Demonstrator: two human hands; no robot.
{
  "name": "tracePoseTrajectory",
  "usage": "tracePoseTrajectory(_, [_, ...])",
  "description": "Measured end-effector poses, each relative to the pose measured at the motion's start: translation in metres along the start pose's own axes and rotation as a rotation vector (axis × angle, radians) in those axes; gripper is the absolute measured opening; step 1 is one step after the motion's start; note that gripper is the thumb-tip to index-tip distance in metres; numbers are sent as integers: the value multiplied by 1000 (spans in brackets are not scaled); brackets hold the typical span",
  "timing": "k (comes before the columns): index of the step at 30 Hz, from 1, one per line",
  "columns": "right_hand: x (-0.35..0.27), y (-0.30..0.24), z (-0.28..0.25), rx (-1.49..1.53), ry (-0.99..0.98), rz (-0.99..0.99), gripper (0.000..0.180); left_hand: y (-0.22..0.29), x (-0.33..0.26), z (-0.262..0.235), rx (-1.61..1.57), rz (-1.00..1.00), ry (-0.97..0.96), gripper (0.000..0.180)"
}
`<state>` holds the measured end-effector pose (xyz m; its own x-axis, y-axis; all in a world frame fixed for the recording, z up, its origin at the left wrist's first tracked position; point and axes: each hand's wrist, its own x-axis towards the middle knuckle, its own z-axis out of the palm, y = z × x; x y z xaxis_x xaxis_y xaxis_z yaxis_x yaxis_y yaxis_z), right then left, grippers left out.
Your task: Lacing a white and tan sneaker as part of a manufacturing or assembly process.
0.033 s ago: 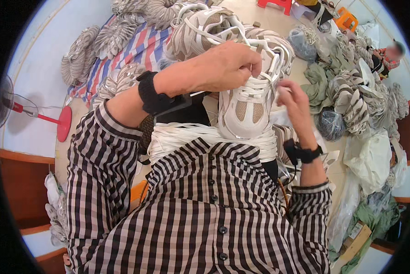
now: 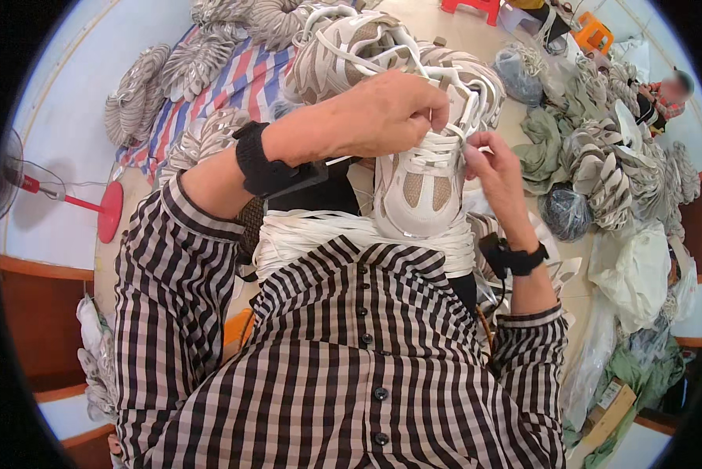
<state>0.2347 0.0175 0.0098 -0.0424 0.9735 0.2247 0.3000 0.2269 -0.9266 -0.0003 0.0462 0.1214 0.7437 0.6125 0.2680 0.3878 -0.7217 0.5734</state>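
Sneaker upper propped toe-down on lap over bundled white laces, steadying eyelets; left hand and right hand pinched closed on lace at tongue.

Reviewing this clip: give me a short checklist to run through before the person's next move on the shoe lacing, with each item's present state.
1. Shoe steadied on the lap, toe toward the person: ok.
2. Left hand on the lace area at the top of the shoe: ok, its fingers are curled over it.
3. Right hand pinching the white lace at the shoe's right edge: ok.
4. Lace end threaded through an eyelet: cannot tell, the fingers hide it.
5. Spare laces in reach: ok, a bundle of white laces lies across the lap under the shoe.
6. More shoes at hand: ok, a pile of shoes sits just beyond the hands.
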Motion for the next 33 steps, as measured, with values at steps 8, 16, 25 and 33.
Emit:
tracePoseTrajectory(8, [-4, -16, 6, -119, 9, -138, 12, -5, 2, 5, -21, 18, 13, 13])
tracePoseTrajectory(16, [-15, -45, -64, 122, 72, 116, 11, -8, 2, 18, 241, -17, 28, 14])
tracePoseTrajectory(25, [-71, -14, -124, -138, 166, 103, 16, -22, -21, 18, 178, 13, 284, 11])
tracePoseTrajectory(33, [-56, -51, -76, -329, 1, 13, 31, 33, -65, -18, -295, -172, 442, 22])
